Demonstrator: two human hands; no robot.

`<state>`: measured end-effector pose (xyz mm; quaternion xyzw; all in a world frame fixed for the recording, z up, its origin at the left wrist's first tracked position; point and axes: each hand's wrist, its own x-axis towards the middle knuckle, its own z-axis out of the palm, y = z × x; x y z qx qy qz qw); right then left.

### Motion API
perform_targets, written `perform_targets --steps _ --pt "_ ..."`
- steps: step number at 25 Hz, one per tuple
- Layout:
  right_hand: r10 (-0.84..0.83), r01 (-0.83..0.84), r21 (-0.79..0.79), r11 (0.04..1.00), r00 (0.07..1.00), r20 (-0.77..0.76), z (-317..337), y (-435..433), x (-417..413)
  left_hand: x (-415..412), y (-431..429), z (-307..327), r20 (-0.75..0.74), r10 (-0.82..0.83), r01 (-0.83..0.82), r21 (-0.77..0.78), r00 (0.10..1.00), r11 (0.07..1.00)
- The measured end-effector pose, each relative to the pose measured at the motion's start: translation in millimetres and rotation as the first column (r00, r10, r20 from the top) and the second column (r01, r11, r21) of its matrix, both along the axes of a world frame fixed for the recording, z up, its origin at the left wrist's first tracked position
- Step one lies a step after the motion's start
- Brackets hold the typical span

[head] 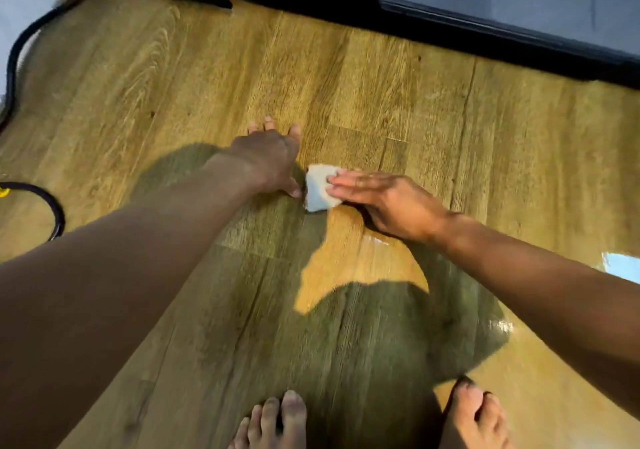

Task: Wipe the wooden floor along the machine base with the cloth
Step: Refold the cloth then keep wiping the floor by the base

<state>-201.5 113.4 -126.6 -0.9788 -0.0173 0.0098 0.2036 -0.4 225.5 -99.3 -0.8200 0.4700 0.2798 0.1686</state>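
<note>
A small folded white cloth lies on the wooden floor in the middle of the view. My right hand presses flat on its right half, fingers straight and pointing left. My left hand rests flat on the floor just left of the cloth, fingers spread, its thumb tip almost touching the cloth's left edge. The machine's black base runs diagonally across the top of the view, well beyond both hands.
A black cable curves along the left edge, and another black loop lies at mid-left. My bare feet stand at the bottom. A bright reflection shines on the floor at the right.
</note>
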Motion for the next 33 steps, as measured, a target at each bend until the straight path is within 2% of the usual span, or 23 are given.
perform_targets --steps 2,3,4,6,8,9,11,13,14,15,16,18,20,21,23,25,26,27,28,29,31,32,33 --pt "-0.200 0.201 -0.028 0.979 0.979 0.029 -5.8 -3.2 8.7 -3.2 -7.6 4.5 0.008 0.009 -0.009 0.030 1.000 0.999" --pt "-0.213 0.215 -0.073 0.974 0.977 0.034 -10.8 6.4 3.3 -4.6 -10.3 5.8 0.009 0.007 -0.007 0.042 1.000 0.999" --pt "-0.157 0.160 -0.096 0.982 0.987 0.043 -15.9 20.2 -7.0 -4.7 -11.6 6.4 0.015 -0.003 0.003 0.047 1.000 0.999" --pt "0.081 -0.080 -0.046 0.996 0.996 0.035 -17.5 31.1 -27.2 -4.0 -10.5 6.2 0.037 -0.027 0.025 0.053 0.999 0.998" --pt "0.230 -0.230 -0.033 0.973 0.973 0.000 -11.2 -4.2 -16.4 -4.6 -11.5 7.1 0.049 -0.038 0.035 0.060 0.998 0.998" --pt "0.164 -0.164 -0.055 0.985 0.986 -0.016 -9.1 -27.5 -0.7 -4.6 -12.9 7.8 0.057 -0.047 0.043 0.063 0.997 0.997" --pt "-0.178 0.177 -0.071 0.982 0.984 0.004 -8.4 -69.7 33.2 -6.0 -16.3 10.5 0.062 -0.064 0.060 0.070 0.996 0.996" --pt "-0.485 0.486 -0.032 0.873 0.874 0.034 -13.8 -84.5 52.7 -7.6 -20.7 14.7 0.052 -0.073 0.070 0.064 0.996 0.996" --pt "-0.550 0.550 0.004 0.835 0.835 0.026 -17.0 -77.1 55.3 -8.1 -21.5 16.3 0.047 -0.076 0.073 0.065 0.996 0.995" --pt "-0.545 0.545 0.024 0.838 0.838 0.001 -19.6 -62.9 52.6 -9.0 -21.5 17.2 0.045 -0.079 0.076 0.066 0.996 0.995" --pt "-0.457 0.457 0.028 0.889 0.889 0.017 -22.9 -46.5 44.5 -9.5 -21.3 17.3 0.047 -0.082 0.079 0.065 0.995 0.995" --pt "-0.143 0.145 -0.037 0.989 0.988 0.050 -19.9 -27.3 23.2 -10.4 -21.1 16.8 0.054 -0.080 0.076 0.065 0.995 0.995" --pt "0.062 -0.057 -0.104 0.993 0.997 0.041 -14.3 -55.5 24.8 -10.8 -21.4 17.4 0.040 -0.063 0.060 0.072 0.997 0.996" --pt "0.028 -0.025 -0.134 0.991 0.999 0.017 -13.0 -76.9 34.6 -10.9 -22.2 17.9 0.030 -0.058 0.056 0.075 0.998 0.996" --pt "-0.271 0.274 -0.124 0.954 0.962 0.044 -11.1 -122.1 59.8 -11.1 -23.3 19.8 0.017 -0.057 0.056 0.087 0.998 0.995" --pt "-0.573 0.577 -0.032 0.816 0.816 0.074 -14.3 -137.4 73.2 -10.1 -23.7 20.1 0.014 -0.062 0.060 0.090 0.998 0.994" --pt "-0.623 0.625 -0.026 0.780 0.779 0.073 -15.6 -127.6 74.6 -9.9 -23.8 20.2 0.011 -0.064 0.062 0.089 0.998 0.994" --pt "-0.600 0.604 -0.048 0.795 0.796 0.077 -18.6 -111.0 70.5 -10.2 -24.5 19.6 0.004 -0.066 0.066 0.087 0.998 0.994" --pt "-0.510 0.515 -0.088 0.853 0.857 0.078 -19.7 -95.6 61.6 -10.1 -25.0 18.8 0.001 -0.070 0.069 0.085 0.998 0.994" --pt "-0.371 0.378 -0.101 0.920 0.925 0.075 -17.9 -87.2 52.1 -9.8 -25.3 17.8 0.001 -0.075 0.074 0.084 0.997 0.994" --pt "-0.174 0.177 -0.110 0.978 0.984 0.043 -10.8 -103.1 45.9 -9.2 -24.9 15.9 0.003 -0.086 0.086 0.084 0.996 0.993" --pt "-0.177 0.185 -0.139 0.973 0.982 0.064 -7.9 -119.8 48.1 -9.2 -25.5 15.0 0.003 -0.091 0.091 0.085 0.996 0.992" --pt "-0.275 0.285 -0.136 0.949 0.957 0.086 -7.8 -138.0 51.5 -9.9 -26.8 14.0 0.003 -0.097 0.096 0.091 0.995 0.991"
